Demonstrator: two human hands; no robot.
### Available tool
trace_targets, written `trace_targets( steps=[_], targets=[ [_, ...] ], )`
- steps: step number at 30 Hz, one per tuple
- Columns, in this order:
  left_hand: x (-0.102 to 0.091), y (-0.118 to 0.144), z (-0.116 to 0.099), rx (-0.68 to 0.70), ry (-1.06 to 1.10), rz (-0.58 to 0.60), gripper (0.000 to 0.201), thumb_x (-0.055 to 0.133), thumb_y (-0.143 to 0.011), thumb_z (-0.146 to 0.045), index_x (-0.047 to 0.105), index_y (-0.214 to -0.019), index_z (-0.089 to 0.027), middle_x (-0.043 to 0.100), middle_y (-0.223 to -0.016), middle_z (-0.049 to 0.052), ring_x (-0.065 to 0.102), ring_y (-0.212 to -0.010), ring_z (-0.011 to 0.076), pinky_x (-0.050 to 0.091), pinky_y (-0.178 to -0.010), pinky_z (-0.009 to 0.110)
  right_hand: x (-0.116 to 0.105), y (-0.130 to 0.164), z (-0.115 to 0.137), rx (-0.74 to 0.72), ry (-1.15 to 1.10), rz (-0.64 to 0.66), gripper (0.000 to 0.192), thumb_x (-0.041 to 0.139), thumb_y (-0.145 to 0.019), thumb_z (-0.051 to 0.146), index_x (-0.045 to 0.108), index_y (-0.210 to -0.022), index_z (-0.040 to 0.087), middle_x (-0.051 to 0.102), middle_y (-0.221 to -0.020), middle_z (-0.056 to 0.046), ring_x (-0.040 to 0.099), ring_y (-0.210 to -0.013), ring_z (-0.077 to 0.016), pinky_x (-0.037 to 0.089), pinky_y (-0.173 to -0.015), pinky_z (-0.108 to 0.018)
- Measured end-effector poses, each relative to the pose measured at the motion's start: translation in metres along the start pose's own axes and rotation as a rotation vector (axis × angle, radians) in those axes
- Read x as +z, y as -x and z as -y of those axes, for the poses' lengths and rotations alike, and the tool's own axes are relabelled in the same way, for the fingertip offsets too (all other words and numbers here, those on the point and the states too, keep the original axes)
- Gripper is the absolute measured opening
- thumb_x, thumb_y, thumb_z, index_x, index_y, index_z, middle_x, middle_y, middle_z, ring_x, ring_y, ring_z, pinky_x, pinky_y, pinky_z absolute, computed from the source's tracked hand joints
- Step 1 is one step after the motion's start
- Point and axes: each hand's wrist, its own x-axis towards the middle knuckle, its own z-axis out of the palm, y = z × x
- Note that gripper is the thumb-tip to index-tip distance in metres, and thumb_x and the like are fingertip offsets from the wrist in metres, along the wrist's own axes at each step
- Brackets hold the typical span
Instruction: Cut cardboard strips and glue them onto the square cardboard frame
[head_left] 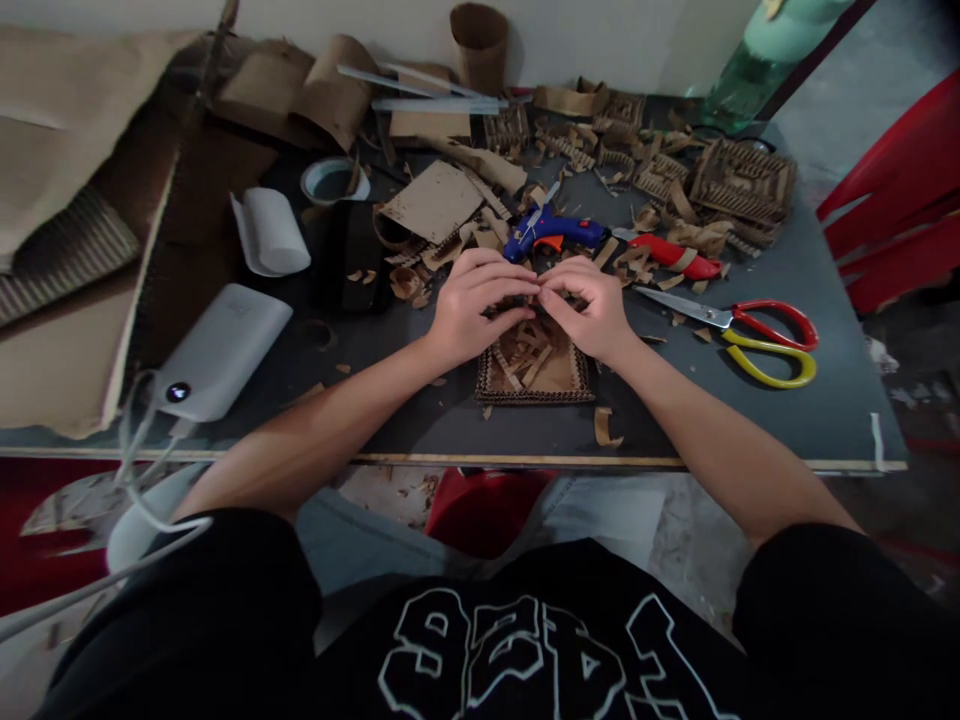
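On the dark bench [420, 430], a squarish corrugated-cardboard tray [534, 397] lay beneath the fingertips, front edge crosswise. Left hand [480, 300] and right hand [589, 305], equally near, met above its far part, any grip unclear; cardboard strips [534, 368] lay inside.

Rough cardboard tray [562, 370] (rim [534, 398] ridged), smooth metal scissor blades [690, 306]

On the left side of the frame there lay a white power bank [225, 355], with a white cable [139, 500] plugged into its lower end, and above it was a curled white sheet [271, 235]. In the upper right corner stood a transparent green bottle [746, 85], while a red chair [900, 175] was partly visible at the right edge.
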Motion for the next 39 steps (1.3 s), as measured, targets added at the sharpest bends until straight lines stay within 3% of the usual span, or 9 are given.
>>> trace_targets(
  steps=[5,13,20,24,34,39],
  targets=[
    [0.0013,0.001,0.0011,0.013,-0.074,-0.029,0.015,0.074,-0.09,-0.042,0.077,-0.097,-0.028,0.081,-0.103,0.002,0.068,-0.105,0.0213,0.054,-0.097,0.044,0.0005,-0.0005,0.0,0.014,0.0,0.014,0.046,0.056,-0.098,0.059,0.073,-0.075,0.023,0.08,-0.084,-0.006,0.073,-0.083,-0.0218,0.055,-0.083,-0.042],
    [0.0039,-0.0006,0.0005,-0.004,-0.072,-0.089,0.018,0.073,-0.091,-0.043,0.077,-0.095,-0.027,0.08,-0.096,0.002,0.068,-0.099,0.0198,0.055,-0.094,0.042,0.0011,-0.0019,-0.0037,-0.046,-0.031,-0.034,0.038,0.064,-0.097,0.053,0.075,-0.078,0.022,0.08,-0.086,-0.005,0.073,-0.085,-0.0206,0.055,-0.084,-0.039],
    [0.0027,0.0008,0.0062,0.144,-0.137,-0.092,0.009,0.072,-0.091,-0.034,0.078,-0.097,-0.028,0.081,-0.095,0.0,0.069,-0.098,0.0193,0.057,-0.089,0.04,0.001,-0.0021,-0.0045,-0.077,0.022,-0.015,0.038,0.072,-0.088,0.062,0.079,-0.081,0.025,0.081,-0.089,-0.004,0.073,-0.089,-0.0235,0.056,-0.086,-0.043],
    [0.0032,0.0024,0.0078,0.161,-0.127,-0.063,0.01,0.072,-0.092,-0.032,0.078,-0.099,-0.029,0.081,-0.097,0.0,0.069,-0.1,0.02,0.058,-0.089,0.041,0.0034,-0.0013,-0.0067,-0.039,0.002,-0.018,0.042,0.073,-0.084,0.066,0.079,-0.077,0.025,0.081,-0.087,-0.004,0.073,-0.088,-0.0237,0.057,-0.084,-0.044],
    [0.0024,0.001,0.0061,0.281,-0.178,-0.124,0.015,0.078,-0.089,-0.031,0.077,-0.101,-0.021,0.081,-0.098,0.002,0.069,-0.099,0.0171,0.057,-0.085,0.035,0.0011,-0.0019,-0.0067,0.014,-0.095,0.025,0.037,0.07,-0.09,0.058,0.08,-0.078,0.024,0.081,-0.091,-0.006,0.074,-0.088,-0.0239,0.059,-0.083,-0.044],
    [0.0022,-0.0004,0.0047,0.291,-0.167,-0.157,0.012,0.078,-0.089,-0.028,0.076,-0.098,-0.021,0.08,-0.096,0.0,0.068,-0.095,0.0155,0.057,-0.083,0.034,0.0032,-0.0008,-0.0082,-0.048,-0.108,0.03,0.028,0.069,-0.095,0.046,0.08,-0.083,0.023,0.081,-0.093,-0.006,0.075,-0.089,-0.0222,0.058,-0.084,-0.042]
  ],
)
